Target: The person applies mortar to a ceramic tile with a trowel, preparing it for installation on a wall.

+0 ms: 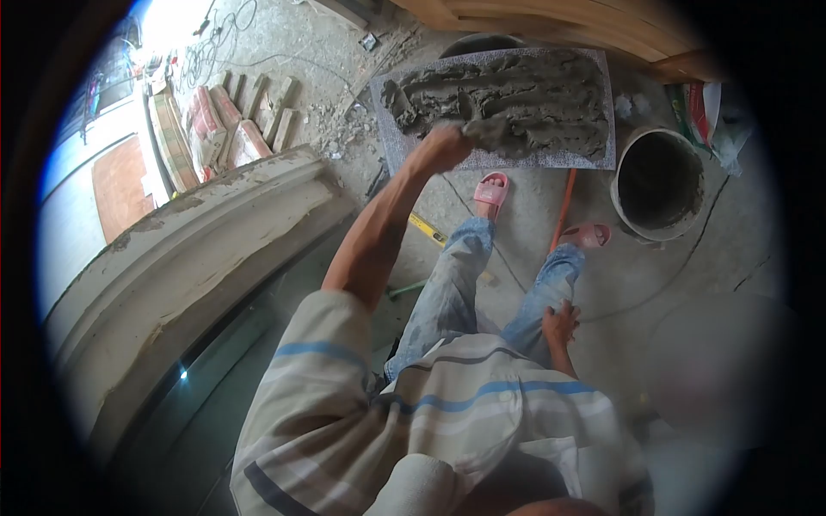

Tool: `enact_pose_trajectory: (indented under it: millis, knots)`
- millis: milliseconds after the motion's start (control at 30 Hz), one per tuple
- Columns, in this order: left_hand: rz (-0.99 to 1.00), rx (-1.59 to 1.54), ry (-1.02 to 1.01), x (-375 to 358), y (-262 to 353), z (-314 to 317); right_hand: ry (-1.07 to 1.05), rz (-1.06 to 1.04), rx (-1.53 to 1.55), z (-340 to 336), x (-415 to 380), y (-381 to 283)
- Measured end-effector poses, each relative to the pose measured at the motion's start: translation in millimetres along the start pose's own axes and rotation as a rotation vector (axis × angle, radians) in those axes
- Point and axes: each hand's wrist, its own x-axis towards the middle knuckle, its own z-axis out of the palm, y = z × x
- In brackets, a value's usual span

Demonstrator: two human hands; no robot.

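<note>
My left hand [447, 148] is closed around the handle of what looks like a trowel [489, 134], its blade smeared with grey mortar. The blade lies against a thick, ridged layer of wet mortar [551, 95] spread over a light speckled tile [394, 148]. Only the tile's borders show around the mortar. On my right thigh, near the knee, rests my right hand [561, 323], empty with its fingers apart. My feet, in pink sandals [490, 189], are close to the tile's near edge.
Right of the tile stands a mortar-stained bucket [619, 193]. A yellow spirit level [426, 229] and an orange bar [564, 206] lie by my feet. A long pale moulding [215, 232] runs along the left, with wood pieces [275, 107] behind it. Wooden furniture [551, 21] borders the top.
</note>
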Motion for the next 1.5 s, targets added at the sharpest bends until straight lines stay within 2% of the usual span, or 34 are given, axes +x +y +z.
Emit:
enact_pose_trajectory:
  millis: [33,100,133,200,267,300,333,367,433,467,500,567,600,633,700,767,833,867,967,1000,1033,1100,1133,1200,1233,1300,1333,1433,1467,1500]
  knots:
    - [0.0,-0.012,-0.005,11.2,8.4,-2.5,0.002,0.006,-0.012,0.8,-0.6,-0.5]
    - [0.036,0.204,-0.094,17.8,27.0,-14.0,0.01,-0.005,0.001,2.3,-1.2,0.5]
    - [0.027,0.197,-0.096,15.1,11.2,-1.3,0.007,-0.008,-0.009,5.0,-0.1,4.3]
    - [0.072,0.046,0.064,8.1,-32.3,24.8,0.003,-0.008,0.004,10.0,2.8,5.6]
    - [0.041,0.205,0.151,-40.4,-45.0,24.8,-0.004,-0.011,0.007,5.0,-2.3,-2.3]
    - [-0.016,0.262,0.077,-47.1,-55.5,30.7,0.004,0.005,-0.005,2.6,-2.9,-2.2]
    - [-0.127,0.205,0.141,-54.5,-61.9,42.2,0.004,0.001,0.004,5.3,-0.8,0.7]
    - [-0.121,0.204,0.145,-60.0,-68.5,51.9,0.011,0.001,0.007,6.4,0.0,4.5]
    - [0.064,0.178,0.352,-67.5,-71.2,52.6,0.007,-0.004,-0.011,8.0,3.7,5.0]
    - [-0.047,0.164,0.318,-65.4,-69.7,46.0,0.011,-0.011,-0.007,7.8,3.4,1.7]
    - [-0.046,0.164,0.324,-62.4,-82.1,45.0,0.007,-0.012,-0.023,7.4,2.4,0.8]
    - [-0.159,0.019,0.249,-56.6,-107.6,51.3,0.011,-0.005,-0.044,2.1,4.5,1.9]
    - [-0.242,-0.034,0.19,-63.1,-100.9,42.4,0.006,0.0,-0.061,2.0,4.3,-0.3]
    - [-0.246,-0.03,0.192,-68.4,-108.8,48.6,-0.003,-0.001,-0.079,3.8,1.8,-4.7]
    - [-0.152,-0.022,0.376,-63.2,-115.9,56.1,-0.006,-0.01,-0.076,2.6,1.5,-15.1]
    - [-0.177,-0.122,0.352,-60.5,-109.3,55.9,-0.001,0.005,-0.097,-2.1,-4.3,-9.0]
    - [-0.318,-0.254,0.228,-60.8,-110.5,51.6,0.021,-0.016,-0.1,-1.6,-1.7,-12.9]
    - [-0.272,-0.237,0.097,-70.3,-110.4,44.7,0.022,-0.004,-0.094,-3.2,0.1,-9.5]
    - [-0.363,-0.248,0.049,-95.6,-92.5,22.6,0.03,-0.034,-0.045,4.6,3.1,-14.5]
    - [-0.385,-0.264,0.127,-90.6,-92.5,24.9,0.031,-0.027,-0.042,5.6,2.5,-13.7]
    - [-0.364,-0.248,0.105,-76.2,-103.6,31.1,0.029,-0.012,-0.047,6.3,-0.3,-8.6]
    - [0.215,0.207,0.367,-23.2,-120.9,38.3,0.035,0.002,-0.034,8.1,-0.6,-3.1]
    - [0.109,0.017,0.27,-1.2,-100.4,26.4,0.038,-0.023,-0.038,8.0,0.8,-3.2]
    - [0.029,-0.239,0.178,-6.4,-28.0,-7.1,0.02,0.003,-0.011,0.8,-0.8,-5.4]
    - [0.037,-0.228,0.161,-5.8,-21.0,2.8,0.003,0.01,0.014,-0.7,-1.3,-4.4]
    - [-0.177,-0.268,0.042,-2.3,-12.8,26.1,0.014,0.016,0.05,1.8,-0.5,3.7]
    - [-0.25,-0.276,0.057,-5.2,-8.3,31.5,0.028,0.001,0.077,1.3,0.5,4.4]
    - [-0.277,-0.351,0.083,-29.0,18.6,39.7,-0.009,0.026,0.112,1.5,4.4,9.1]
    - [-0.367,-0.415,0.053,-30.7,40.2,41.7,-0.02,0.033,0.134,3.8,6.9,7.7]
    - [-0.363,-0.397,0.038,-23.0,47.2,59.5,-0.015,0.048,0.116,4.7,7.9,10.6]
